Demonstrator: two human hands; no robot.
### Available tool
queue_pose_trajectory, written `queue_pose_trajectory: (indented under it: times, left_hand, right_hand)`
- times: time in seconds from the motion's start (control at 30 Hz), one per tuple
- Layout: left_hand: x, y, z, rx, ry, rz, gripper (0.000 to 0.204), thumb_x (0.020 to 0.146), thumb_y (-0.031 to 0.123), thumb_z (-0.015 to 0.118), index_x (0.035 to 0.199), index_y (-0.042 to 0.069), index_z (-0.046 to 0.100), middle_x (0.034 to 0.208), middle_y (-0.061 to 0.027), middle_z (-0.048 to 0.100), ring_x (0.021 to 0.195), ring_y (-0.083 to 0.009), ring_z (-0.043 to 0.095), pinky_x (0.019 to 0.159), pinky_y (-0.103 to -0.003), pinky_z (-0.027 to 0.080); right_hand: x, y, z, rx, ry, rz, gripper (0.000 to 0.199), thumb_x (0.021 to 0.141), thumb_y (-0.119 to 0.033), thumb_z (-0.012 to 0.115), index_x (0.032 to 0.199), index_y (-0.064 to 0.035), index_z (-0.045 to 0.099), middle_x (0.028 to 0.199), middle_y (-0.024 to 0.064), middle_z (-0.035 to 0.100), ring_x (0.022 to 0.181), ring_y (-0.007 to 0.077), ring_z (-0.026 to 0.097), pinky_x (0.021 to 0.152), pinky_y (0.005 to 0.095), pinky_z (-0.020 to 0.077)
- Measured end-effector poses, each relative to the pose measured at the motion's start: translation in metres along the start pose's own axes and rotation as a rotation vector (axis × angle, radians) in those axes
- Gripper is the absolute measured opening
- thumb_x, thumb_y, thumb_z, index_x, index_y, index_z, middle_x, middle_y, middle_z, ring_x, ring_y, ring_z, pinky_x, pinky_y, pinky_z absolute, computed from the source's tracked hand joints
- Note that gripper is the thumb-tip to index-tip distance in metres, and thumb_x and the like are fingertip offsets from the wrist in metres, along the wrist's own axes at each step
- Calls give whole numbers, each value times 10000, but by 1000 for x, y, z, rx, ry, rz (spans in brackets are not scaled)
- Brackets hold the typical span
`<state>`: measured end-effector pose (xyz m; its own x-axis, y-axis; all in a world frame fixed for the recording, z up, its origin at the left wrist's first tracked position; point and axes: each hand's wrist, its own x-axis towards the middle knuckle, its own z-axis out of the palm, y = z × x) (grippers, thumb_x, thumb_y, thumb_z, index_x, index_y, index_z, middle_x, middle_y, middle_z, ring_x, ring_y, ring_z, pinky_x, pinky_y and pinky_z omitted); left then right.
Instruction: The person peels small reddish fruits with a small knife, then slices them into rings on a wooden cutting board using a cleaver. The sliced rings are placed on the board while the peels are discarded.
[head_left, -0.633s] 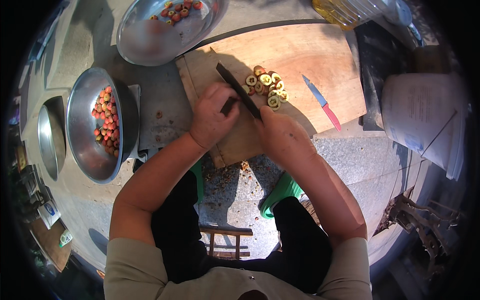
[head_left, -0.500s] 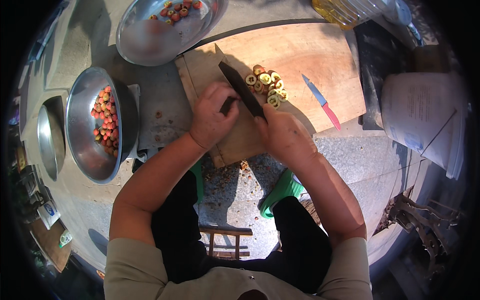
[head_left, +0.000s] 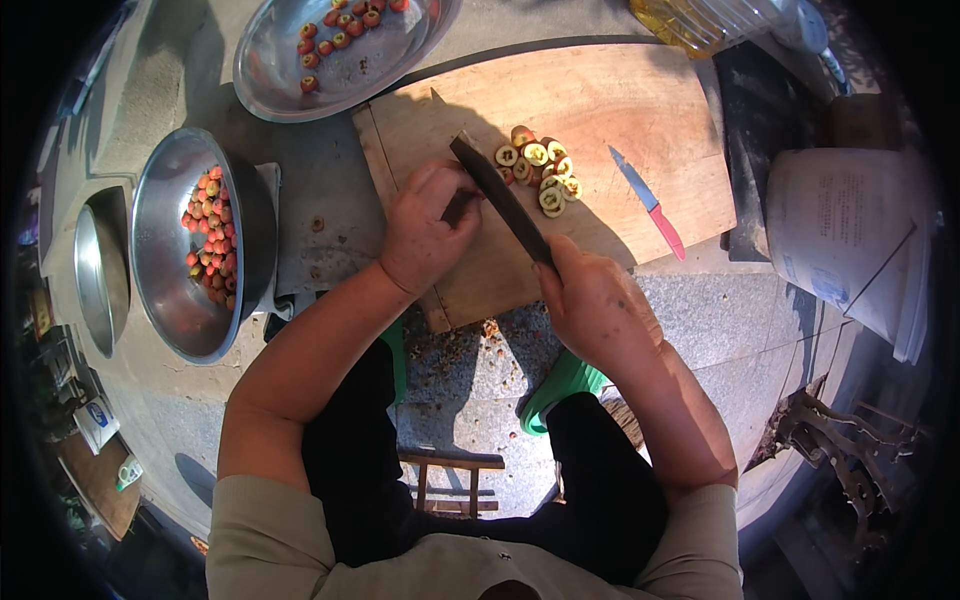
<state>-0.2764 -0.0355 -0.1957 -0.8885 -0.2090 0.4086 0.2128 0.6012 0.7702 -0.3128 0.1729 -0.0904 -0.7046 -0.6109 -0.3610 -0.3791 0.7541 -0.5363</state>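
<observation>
On the wooden cutting board (head_left: 640, 90), my left hand (head_left: 428, 220) is closed, its fingertips pinched near the tip of a dark-bladed kitchen knife (head_left: 497, 197). What those fingers hold is mostly hidden behind them and the blade. My right hand (head_left: 603, 305) grips the knife by its handle, the blade slanting up and left over the board. Just right of the blade lies a cluster of small red-skinned fruits, like hawthorns, many cut into halves with hollow pale-yellow centres (head_left: 551, 203). A small knife with a red handle (head_left: 667, 232) rests farther right on the board.
At left stands a deep steel basin (head_left: 160, 270) with many red fruits (head_left: 212, 240). A second steel basin (head_left: 262, 88), holding several fruits, stands at the far left. A white bucket (head_left: 830, 225) is at right. Scraps (head_left: 470, 352) litter the ground below the board.
My right hand has shifted slightly right and toward me, and the knife has moved a little right with it. My left hand stays nearly in place.
</observation>
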Motion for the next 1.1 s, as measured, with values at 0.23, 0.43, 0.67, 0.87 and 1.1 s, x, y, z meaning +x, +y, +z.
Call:
queue_pose_trajectory:
  times: [0.23,0.43,0.67,0.87,1.1]
  left_hand:
    - [-1,-1,1,23,-15,-42,196,771,-32,726,932,53,655,967,-138,651,843,-340,672,721,-400,561]
    - [-3,-3,0,84,-48,6,228,745,-22,726,943,48,639,982,-152,634,859,-354,662,745,-416,561]
    - [5,0,7,-192,25,-128,221,826,-44,705,1015,33,620,1029,-128,613,873,-256,679,739,-351,563]
    - [53,-2,-21,-112,239,-72,205,873,-55,678,1054,26,623,1036,-96,608,812,-187,659,720,-297,548]
    - [146,-64,-59,345,272,-136,139,887,55,694,1024,34,686,975,-120,688,899,-243,681,799,-366,552]
  right_hand:
    - [13,-3,5,-44,-24,13,144,1006,-168,561,985,-27,548,797,248,683,808,439,698,694,520,545]
    - [33,-4,20,-50,34,-33,156,1018,-174,536,998,-20,551,815,241,697,797,456,698,698,539,545]
    - [22,13,13,6,226,10,205,1024,-222,549,1067,-23,527,816,256,684,776,477,680,664,558,533]
    - [6,6,12,89,93,31,180,995,-158,604,1112,-23,585,823,270,676,803,483,665,695,561,513]
    - [2,5,23,50,-21,-22,209,991,-199,622,1102,-26,584,807,262,674,783,484,662,688,571,509]
